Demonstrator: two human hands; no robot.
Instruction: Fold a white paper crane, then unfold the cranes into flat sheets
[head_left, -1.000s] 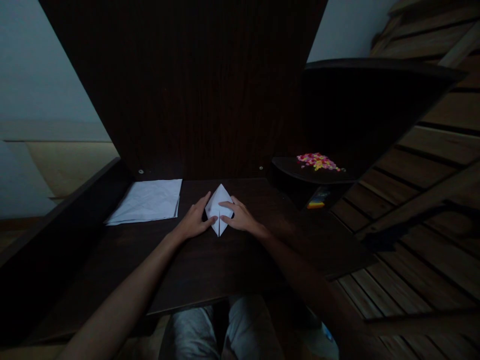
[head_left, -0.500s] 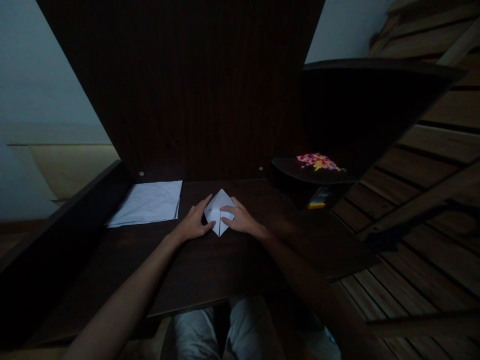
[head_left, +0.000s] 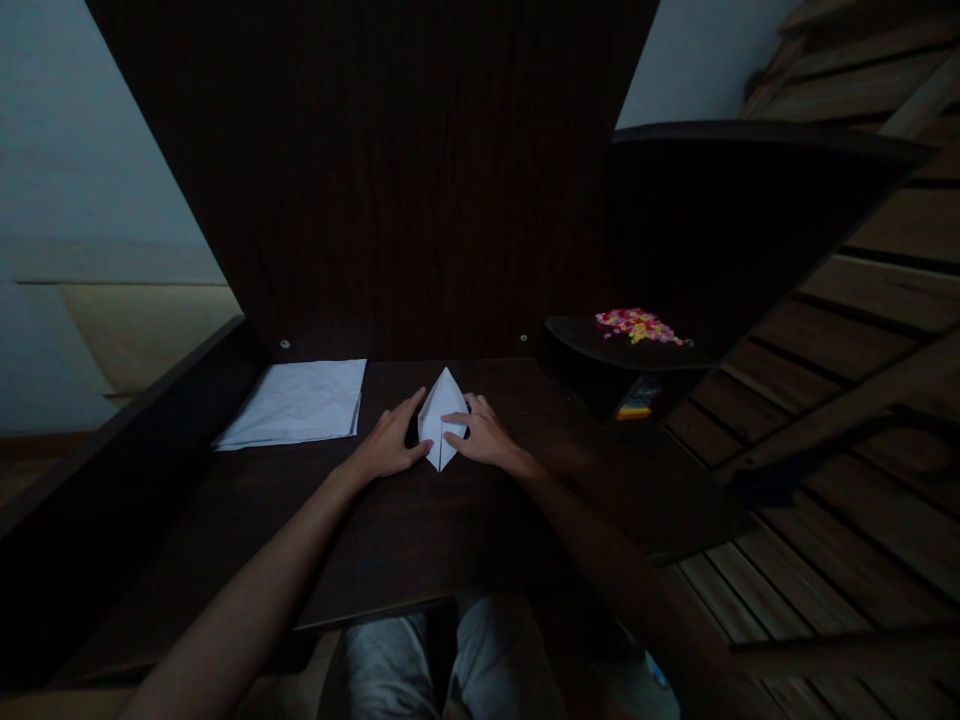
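Note:
A small sheet of folded white paper (head_left: 445, 402) lies on the dark desk, pointed at its top and bottom, with a split running down the middle of its lower half. My left hand (head_left: 391, 438) rests along its left side, thumb on the lower left edge and fingers stretched out and apart. From the right, my right hand (head_left: 484, 432) touches the paper. Its index finger lies across the middle and its thumb just below, the other fingers spread at the right edge.
A stack of white paper sheets (head_left: 300, 402) lies at the desk's back left. A low side wall (head_left: 135, 410) bounds the left. On the right, small pink, red and yellow pieces (head_left: 637, 324) lie on a corner shelf (head_left: 585, 342). A dark panel (head_left: 405, 180) rises behind.
The folded paper has become narrower and taller, its top point drawn upward and its left side moved inward. Both hands stay in nearly the same place.

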